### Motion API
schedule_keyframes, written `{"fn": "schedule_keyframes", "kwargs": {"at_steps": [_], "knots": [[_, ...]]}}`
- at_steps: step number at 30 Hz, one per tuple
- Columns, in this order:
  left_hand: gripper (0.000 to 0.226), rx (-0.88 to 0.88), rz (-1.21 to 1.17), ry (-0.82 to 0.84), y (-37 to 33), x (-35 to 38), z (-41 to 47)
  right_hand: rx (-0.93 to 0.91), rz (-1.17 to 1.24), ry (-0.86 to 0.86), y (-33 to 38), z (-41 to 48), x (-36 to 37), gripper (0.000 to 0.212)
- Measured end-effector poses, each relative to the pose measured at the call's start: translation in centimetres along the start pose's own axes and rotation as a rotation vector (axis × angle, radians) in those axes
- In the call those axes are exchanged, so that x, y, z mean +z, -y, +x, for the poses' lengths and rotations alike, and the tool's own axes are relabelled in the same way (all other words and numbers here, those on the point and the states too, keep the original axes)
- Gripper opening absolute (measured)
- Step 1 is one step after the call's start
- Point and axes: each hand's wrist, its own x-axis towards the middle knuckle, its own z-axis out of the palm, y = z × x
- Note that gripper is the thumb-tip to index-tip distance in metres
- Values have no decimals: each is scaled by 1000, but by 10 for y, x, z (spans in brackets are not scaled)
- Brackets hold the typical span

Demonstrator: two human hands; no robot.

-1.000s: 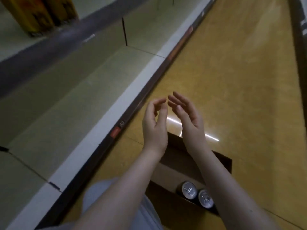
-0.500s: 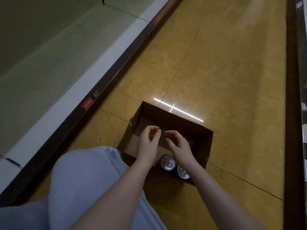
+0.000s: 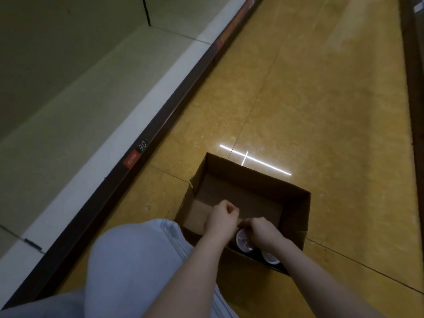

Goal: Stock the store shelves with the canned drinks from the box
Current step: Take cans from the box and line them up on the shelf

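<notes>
Shelf edge strip (image 3: 160, 125): "30" in white on a dark tag (image 3: 142, 145).
Red tag (image 3: 131, 159) just beside it: print too blurred to read.

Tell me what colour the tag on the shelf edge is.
Red, beside a dark label reading 30, on the shelf edge tag; the head view shows it.

box (image 3: 296, 210) far half: free | shelf (image 3: 68, 125): open | near corner: two cans (image 3: 245, 242)

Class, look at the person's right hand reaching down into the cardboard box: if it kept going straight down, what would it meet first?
Most likely the silver can top just under the right hand; the fingers look close to touching it, though depth is unclear.
</notes>
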Motion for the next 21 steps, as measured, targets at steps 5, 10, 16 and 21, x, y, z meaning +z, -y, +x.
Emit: {"fn": "schedule_keyframes", "kwargs": {"at_steps": [5, 10, 16, 21], "knots": [[24, 38, 143, 73, 0, 2, 4, 13, -26, -38, 2, 1, -1, 22], [37, 96, 217, 112, 0, 5, 7, 8, -31, -99, 8, -3, -13, 32], [72, 208, 139, 250, 2, -1, 2, -16, 44, -183, 24, -18, -47, 46], [77, 347, 37, 136, -9, -13, -13, -40, 99, -277, 31, -37, -82, 42]]}}
